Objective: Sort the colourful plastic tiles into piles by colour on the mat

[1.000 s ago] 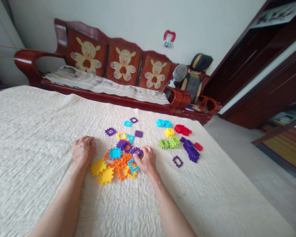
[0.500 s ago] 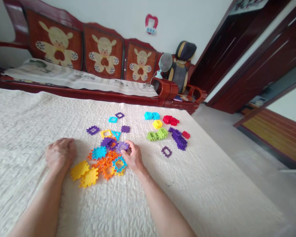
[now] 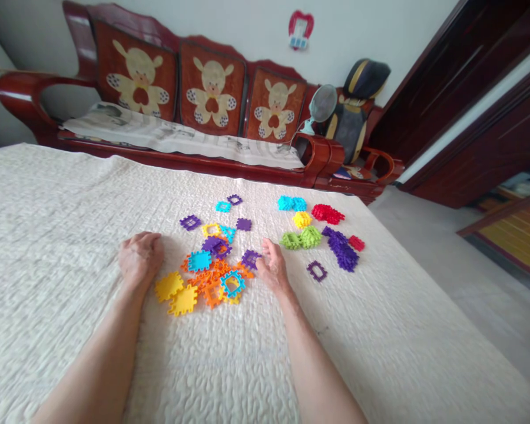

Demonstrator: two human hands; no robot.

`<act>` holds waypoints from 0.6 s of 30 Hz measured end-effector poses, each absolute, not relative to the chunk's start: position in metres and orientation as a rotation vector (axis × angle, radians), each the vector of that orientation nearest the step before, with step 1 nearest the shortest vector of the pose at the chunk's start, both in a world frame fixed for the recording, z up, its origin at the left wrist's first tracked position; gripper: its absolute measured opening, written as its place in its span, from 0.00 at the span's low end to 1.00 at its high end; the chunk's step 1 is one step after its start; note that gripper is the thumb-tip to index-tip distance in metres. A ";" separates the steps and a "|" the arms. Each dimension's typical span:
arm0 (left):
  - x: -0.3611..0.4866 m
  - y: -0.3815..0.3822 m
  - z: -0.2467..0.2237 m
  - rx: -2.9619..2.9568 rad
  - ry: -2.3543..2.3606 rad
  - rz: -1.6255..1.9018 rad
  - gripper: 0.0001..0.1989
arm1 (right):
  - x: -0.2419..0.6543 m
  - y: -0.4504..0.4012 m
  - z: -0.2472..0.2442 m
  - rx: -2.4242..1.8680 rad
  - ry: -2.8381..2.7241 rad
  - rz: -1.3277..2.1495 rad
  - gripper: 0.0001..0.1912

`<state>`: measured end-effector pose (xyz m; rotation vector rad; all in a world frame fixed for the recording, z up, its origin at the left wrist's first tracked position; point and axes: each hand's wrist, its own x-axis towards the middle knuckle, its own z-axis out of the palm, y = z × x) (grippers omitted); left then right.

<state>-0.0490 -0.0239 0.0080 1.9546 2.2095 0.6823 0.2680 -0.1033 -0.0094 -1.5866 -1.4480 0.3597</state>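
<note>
My left hand (image 3: 140,257) rests on the white quilted cover, left of a loose pile of toothed plastic building pieces. Its fingers are curled in and nothing shows in them. At the pile's right side my right hand (image 3: 274,270) has its thumb on the edge of a purple square building piece (image 3: 249,258), with the fingers beyond it. Nearby in the pile lie a blue square piece (image 3: 199,261), a blue open-framed piece (image 3: 232,284), an orange piece (image 3: 212,294) and two yellow square pieces (image 3: 184,300), overlapping in part.
Sorted by colour on the right are blue pieces (image 3: 292,203), red pieces (image 3: 327,214), yellow pieces (image 3: 302,219), green pieces (image 3: 310,237) and a purple stack (image 3: 342,250). A purple frame (image 3: 317,271) lies alone. Behind the cover stands a wooden sofa (image 3: 194,159).
My right hand has moved right, drawing the purple square piece away from the pile. My left hand stays by the pile. The whole view has shifted, so everything appears further right.
</note>
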 end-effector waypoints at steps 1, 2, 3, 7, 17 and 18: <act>-0.049 -0.024 0.008 1.955 2.211 0.689 0.22 | 0.273 -0.104 -0.009 -1.594 -1.477 0.375 0.27; -0.049 -0.024 0.008 1.957 2.210 0.692 0.22 | 0.277 -0.104 -0.009 -1.592 -1.523 0.407 0.29; -0.049 -0.023 0.008 1.961 2.205 0.689 0.22 | 0.279 -0.106 -0.008 -1.586 -1.582 0.443 0.30; -0.051 -0.021 0.005 1.987 2.192 0.650 0.24 | 0.278 -0.113 -0.002 -1.595 -1.762 0.458 0.28; -0.058 -0.008 -0.008 1.899 2.331 0.534 0.26 | 0.282 -0.121 0.005 -1.569 -1.861 0.433 0.28; -0.060 -0.006 -0.010 1.900 2.359 0.502 0.26 | 0.281 -0.122 0.004 -1.573 -1.863 0.411 0.27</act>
